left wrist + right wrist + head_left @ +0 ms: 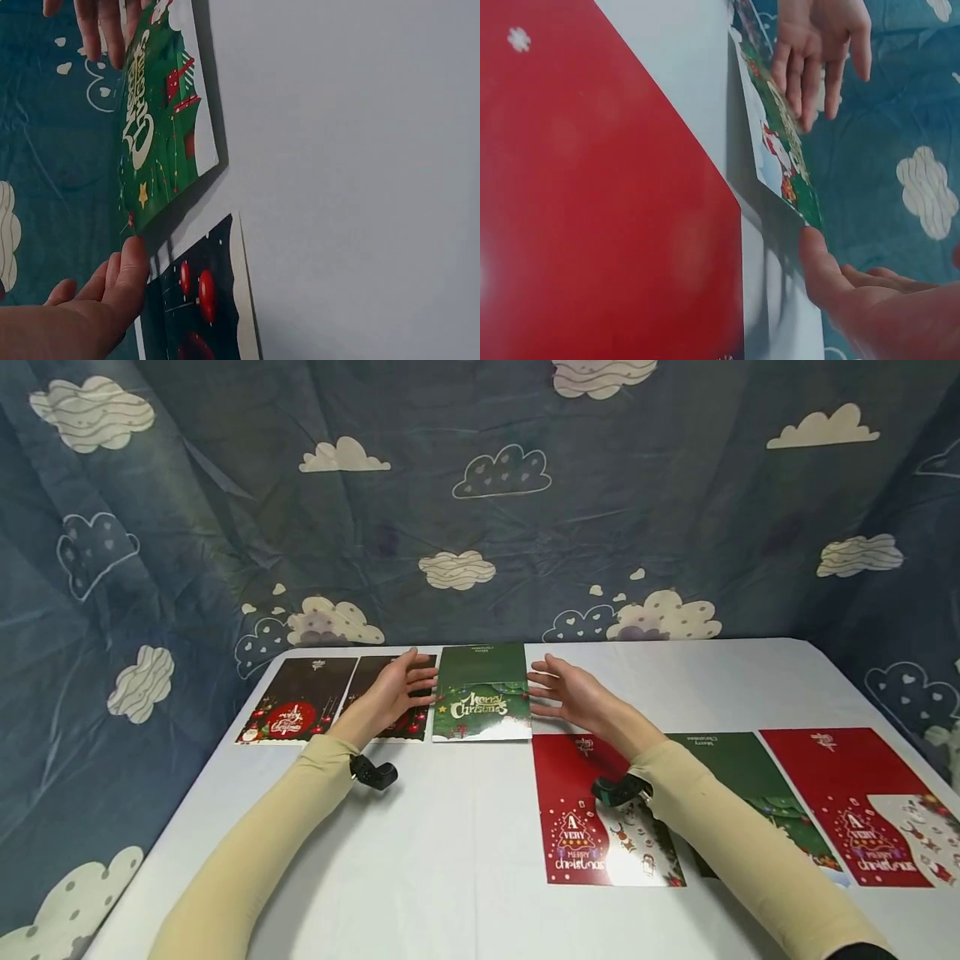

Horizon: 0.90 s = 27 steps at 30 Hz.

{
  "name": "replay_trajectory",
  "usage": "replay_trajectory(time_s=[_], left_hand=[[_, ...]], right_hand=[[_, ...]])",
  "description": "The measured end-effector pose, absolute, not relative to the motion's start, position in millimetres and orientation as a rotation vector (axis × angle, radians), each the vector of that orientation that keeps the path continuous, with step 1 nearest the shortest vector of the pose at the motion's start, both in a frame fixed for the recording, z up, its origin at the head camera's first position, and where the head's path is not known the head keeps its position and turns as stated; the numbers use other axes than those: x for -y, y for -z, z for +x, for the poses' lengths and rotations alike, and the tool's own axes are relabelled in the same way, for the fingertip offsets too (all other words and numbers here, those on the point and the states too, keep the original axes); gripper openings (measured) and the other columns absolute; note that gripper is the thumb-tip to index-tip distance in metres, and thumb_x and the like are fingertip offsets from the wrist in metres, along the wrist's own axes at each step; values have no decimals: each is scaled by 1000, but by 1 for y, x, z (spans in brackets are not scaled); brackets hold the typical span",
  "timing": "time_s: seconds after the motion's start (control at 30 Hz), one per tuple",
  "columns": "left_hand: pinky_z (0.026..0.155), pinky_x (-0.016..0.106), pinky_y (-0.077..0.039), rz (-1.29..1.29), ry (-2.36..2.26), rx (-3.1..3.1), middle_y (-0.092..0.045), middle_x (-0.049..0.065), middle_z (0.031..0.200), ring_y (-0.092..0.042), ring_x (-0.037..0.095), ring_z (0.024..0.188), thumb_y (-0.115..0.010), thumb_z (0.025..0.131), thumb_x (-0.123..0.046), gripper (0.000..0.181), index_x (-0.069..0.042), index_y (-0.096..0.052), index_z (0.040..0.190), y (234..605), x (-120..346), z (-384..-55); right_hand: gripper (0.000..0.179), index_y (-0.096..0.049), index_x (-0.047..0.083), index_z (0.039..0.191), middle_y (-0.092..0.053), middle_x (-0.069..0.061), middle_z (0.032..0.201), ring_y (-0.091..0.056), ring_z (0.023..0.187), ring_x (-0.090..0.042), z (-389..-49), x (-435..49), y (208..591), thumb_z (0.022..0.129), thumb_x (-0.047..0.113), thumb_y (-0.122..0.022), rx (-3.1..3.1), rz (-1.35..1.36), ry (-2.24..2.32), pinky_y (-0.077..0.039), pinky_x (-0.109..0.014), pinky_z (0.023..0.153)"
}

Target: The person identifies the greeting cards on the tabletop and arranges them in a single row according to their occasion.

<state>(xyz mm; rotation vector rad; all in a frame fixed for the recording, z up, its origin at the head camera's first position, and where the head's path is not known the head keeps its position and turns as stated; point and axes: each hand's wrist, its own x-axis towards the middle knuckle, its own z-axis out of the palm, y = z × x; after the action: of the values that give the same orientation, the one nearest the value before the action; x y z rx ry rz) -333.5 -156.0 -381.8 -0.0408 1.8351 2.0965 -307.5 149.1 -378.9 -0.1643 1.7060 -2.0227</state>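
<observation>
Card (pixel 482 693), green, sits at the head view's upper centre, long axis running up the frame, between left hand (pixel 394 689) and right hand (pixel 573 695), both equally near; fingers extend, slightly spread, against its side edges.

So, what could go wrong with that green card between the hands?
The green card has straight fingertips of the left hand and right hand at its side edges, so it might slip or skew.

It sits close beside a dark card, so a sideways nudge could make them overlap.

The right sleeve passes over the front cards; pulling back low might shift them.
</observation>
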Motion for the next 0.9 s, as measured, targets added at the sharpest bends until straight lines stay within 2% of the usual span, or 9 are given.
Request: replay_trajectory(time_s=[0.23, 0.53, 0.9], left_hand=[[105, 50, -41, -138, -2051, -1893, -37, 24, 150, -39, 38, 134, -30, 109, -40, 58, -4, -24, 154, 389, 154, -338], [105, 48, -42, -109, -1984, -1942, -36, 25, 150, -37, 38, 136, -28, 109, -40, 59, -3, -24, 154, 389, 153, -339], [106, 49, -41, -102, -1937, -1979, -33, 26, 151, -35, 38, 138, -28, 108, -39, 59, -2, -24, 154, 382, 149, -340]], right_hand=[[62, -10, -3, 155, -14, -23, 160, -19, 145, -39, -319, -144, 387, 109, 35, -25, -1693, -98, 2002, -28, -53, 113], [58, -25, -2, 153, -27, -20, 157, -31, 141, -36, -327, -143, 394, 109, 35, -26, -1831, -25, 1899, -34, -47, 112], [57, -26, -5, 152, -28, -23, 156, -32, 140, -37, -327, -144, 393, 109, 32, -27, -1844, -61, 1901, -34, -45, 112]])
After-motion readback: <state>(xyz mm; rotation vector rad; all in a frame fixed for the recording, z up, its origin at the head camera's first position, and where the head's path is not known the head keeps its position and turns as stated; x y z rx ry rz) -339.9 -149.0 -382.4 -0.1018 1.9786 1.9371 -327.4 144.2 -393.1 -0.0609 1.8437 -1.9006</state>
